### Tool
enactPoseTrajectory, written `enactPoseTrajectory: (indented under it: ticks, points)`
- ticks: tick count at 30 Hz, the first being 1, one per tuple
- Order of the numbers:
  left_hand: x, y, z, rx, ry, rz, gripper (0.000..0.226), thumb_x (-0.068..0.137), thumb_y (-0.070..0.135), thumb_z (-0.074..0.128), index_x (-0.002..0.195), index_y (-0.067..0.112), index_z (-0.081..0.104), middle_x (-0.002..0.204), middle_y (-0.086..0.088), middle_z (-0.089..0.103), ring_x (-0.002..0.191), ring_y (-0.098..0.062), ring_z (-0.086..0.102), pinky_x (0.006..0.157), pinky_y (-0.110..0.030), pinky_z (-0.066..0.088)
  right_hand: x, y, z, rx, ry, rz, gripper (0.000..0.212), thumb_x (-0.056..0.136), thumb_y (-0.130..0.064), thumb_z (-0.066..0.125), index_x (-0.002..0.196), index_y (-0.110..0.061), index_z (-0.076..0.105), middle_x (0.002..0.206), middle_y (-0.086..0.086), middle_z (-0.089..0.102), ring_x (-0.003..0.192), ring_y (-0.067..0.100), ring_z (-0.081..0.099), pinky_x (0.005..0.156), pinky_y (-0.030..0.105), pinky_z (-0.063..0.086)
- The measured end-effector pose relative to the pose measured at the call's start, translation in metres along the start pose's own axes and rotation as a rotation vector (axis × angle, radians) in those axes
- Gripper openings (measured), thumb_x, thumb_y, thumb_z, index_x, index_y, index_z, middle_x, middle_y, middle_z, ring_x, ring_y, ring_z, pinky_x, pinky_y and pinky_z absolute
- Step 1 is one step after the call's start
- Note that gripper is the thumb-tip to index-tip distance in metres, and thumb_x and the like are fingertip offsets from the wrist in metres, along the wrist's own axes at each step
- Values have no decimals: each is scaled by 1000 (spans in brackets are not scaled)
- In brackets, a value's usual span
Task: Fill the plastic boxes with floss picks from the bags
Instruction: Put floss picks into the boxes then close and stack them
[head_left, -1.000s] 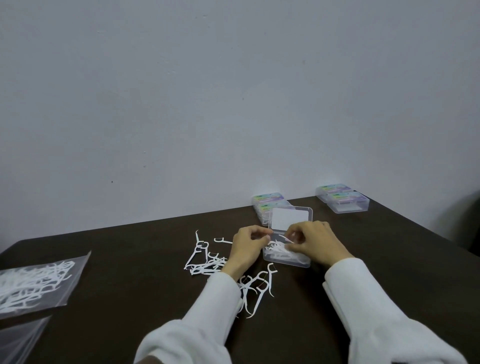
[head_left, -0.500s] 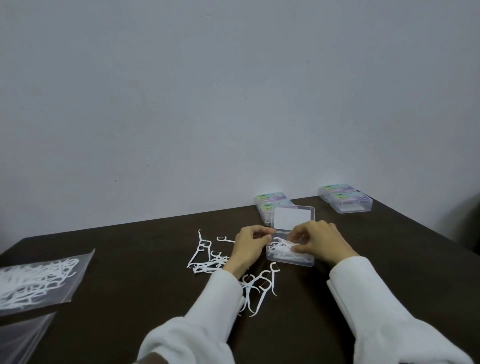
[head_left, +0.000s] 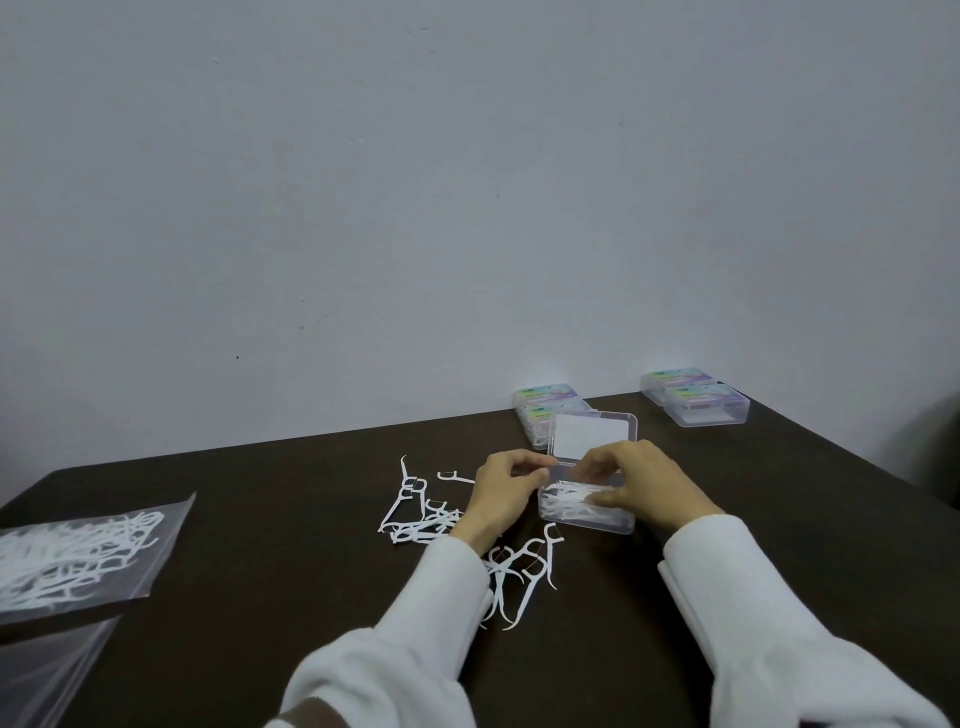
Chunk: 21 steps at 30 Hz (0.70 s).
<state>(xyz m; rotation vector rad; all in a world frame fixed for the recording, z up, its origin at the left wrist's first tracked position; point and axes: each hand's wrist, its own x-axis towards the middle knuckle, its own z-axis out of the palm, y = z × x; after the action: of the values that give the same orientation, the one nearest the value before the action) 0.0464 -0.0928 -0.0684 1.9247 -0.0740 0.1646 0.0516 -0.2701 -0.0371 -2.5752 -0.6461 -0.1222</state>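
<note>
Head view, the only one I have: the open plastic box sits on the dark tabletop just ahead of me, its hinged lid standing up behind it. My right hand is over the box with its fingers curled down onto the white floss picks inside; I read it as pinching or pressing them flat, though the contact itself is too small to be sure. My left hand is at the box's left edge, fingers curled in towards the near lid corner, and I cannot tell whether it holds a pick or only steadies the box.

Compared with a second ago, the pick that stuck out between my two hands is no longer in the air; the picks now lie inside the box, and both hands have closed in on it. I take that to mean another small batch has gone in and is being tidied.

Plenty remains: loose floss picks lie scattered left of the box and a second cluster lies near my left sleeve. A bag with picks in it waits far left, with another bag below it. Closed boxes stand behind the open one, and two more at the back right.
</note>
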Motion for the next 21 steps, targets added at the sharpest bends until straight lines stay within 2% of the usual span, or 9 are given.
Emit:
enactPoseTrajectory:
  ticks: [4, 7, 10, 14, 18, 21]
  points:
    - [1, 0, 0, 0, -7, 1, 20, 94, 16, 55, 105, 16, 71, 105, 1, 68, 98, -10, 59, 81, -14, 42, 0, 0, 0, 58, 98, -46, 16, 77, -15, 73, 88, -26, 70, 87, -12, 68, 82, -2, 61, 77, 12, 45]
    - [1, -1, 0, -14, -27, -12, 25, 95, 16, 48, 102, 17, 72, 104, -1, 69, 101, -16, 62, 90, -23, 46, 2, -1, 3, 106, 29, -88, 9, 79, -22, 72, 83, -30, 70, 86, -13, 65, 80, 1, 58, 77, 19, 47]
    - [3, -4, 0, -48, -38, -24, 29, 97, 20, 44, 96, 20, 73, 102, -5, 71, 101, -19, 64, 98, -36, 48, 3, -6, 8, 157, -57, -88, 13, 86, -28, 63, 94, -22, 72, 96, -5, 65, 89, 12, 58, 83, 27, 47]
    - [9, -8, 1, -69, -17, -32, 34, 96, 29, 43, 81, 30, 74, 97, -9, 72, 100, -25, 65, 100, -44, 46, 2, -8, 8, 158, -89, -91, 14, 82, -35, 67, 88, -24, 72, 95, -5, 65, 84, 9, 56, 76, 21, 44]
    - [11, -9, 1, -83, 1, -32, 37, 98, 25, 44, 78, 28, 75, 95, -10, 73, 100, -27, 65, 100, -44, 45, 3, -10, 7, 238, 53, -118, 10, 81, -28, 69, 85, -20, 74, 82, -9, 67, 80, 11, 60, 74, 18, 45]
    - [12, -10, 2, -77, -2, -31, 37, 98, 25, 44, 78, 28, 75, 95, -9, 73, 100, -27, 65, 100, -43, 45, 1, -13, 2, 346, 218, -132, 6, 81, -20, 70, 83, -15, 73, 76, -6, 68, 69, 6, 58, 64, 10, 44]
